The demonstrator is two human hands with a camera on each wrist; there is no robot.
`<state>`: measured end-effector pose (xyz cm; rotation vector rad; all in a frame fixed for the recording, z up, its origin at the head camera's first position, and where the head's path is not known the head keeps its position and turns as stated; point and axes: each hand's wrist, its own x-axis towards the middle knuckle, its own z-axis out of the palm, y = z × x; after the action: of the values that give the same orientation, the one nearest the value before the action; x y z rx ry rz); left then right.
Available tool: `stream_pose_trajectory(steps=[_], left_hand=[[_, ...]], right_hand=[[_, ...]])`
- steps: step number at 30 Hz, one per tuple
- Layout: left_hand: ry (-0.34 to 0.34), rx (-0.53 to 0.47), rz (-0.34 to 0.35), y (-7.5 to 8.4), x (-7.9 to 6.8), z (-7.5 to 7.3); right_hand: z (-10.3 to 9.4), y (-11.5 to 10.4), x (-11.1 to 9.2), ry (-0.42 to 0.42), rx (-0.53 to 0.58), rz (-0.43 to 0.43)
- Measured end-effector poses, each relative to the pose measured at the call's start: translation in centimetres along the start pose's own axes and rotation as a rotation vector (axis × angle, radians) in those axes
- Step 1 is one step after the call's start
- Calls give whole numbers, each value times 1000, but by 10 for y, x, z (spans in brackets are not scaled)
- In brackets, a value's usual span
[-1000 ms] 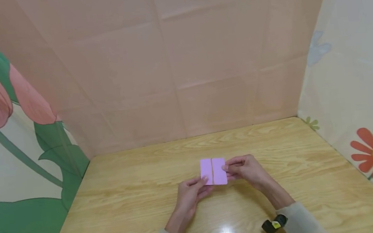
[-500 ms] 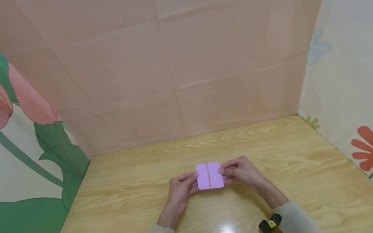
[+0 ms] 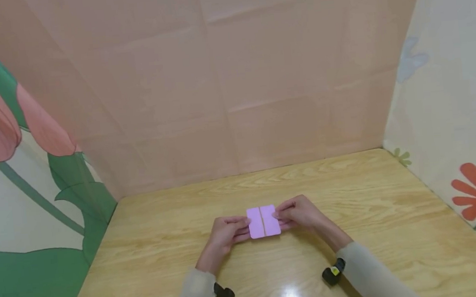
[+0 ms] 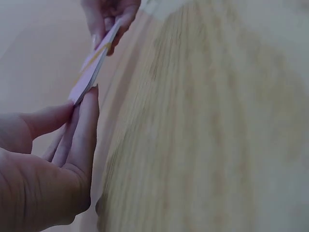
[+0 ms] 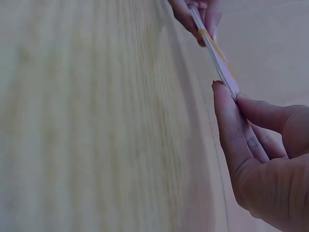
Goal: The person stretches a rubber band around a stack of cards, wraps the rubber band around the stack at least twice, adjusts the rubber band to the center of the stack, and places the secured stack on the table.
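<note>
A thin stack of pink cards with rounded corners is held level between both hands in the head view. A tan rubber band runs round its middle, from far edge to near edge. My left hand pinches the stack's left edge, thumb on top and fingers beneath. My right hand pinches the opposite edge in the same way. Seen edge-on in the left wrist view, the stack shows several pale layers. The right wrist view shows the band wrapping over the stack's edge.
A wood-grain table lies below the hands. A plain pinkish backdrop stands behind it. Flower-printed panels rise at the left and right. Black wrist cameras sit at both sleeves.
Both hands have shifted left with the card stack. The left thumb, earlier over the near left corner, now sits at the middle of the left edge.
</note>
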<state>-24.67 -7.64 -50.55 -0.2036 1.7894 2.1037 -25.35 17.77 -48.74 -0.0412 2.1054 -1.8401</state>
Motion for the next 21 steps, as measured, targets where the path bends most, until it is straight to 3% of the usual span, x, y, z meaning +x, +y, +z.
stream_pose_trajectory(steps=[12, 21], left_hand=[[10, 96, -19, 10, 23, -4], [57, 282, -26, 20, 28, 1]], right_hand=[[-2, 2, 28, 36, -105, 24], [0, -2, 34, 46, -159, 49]])
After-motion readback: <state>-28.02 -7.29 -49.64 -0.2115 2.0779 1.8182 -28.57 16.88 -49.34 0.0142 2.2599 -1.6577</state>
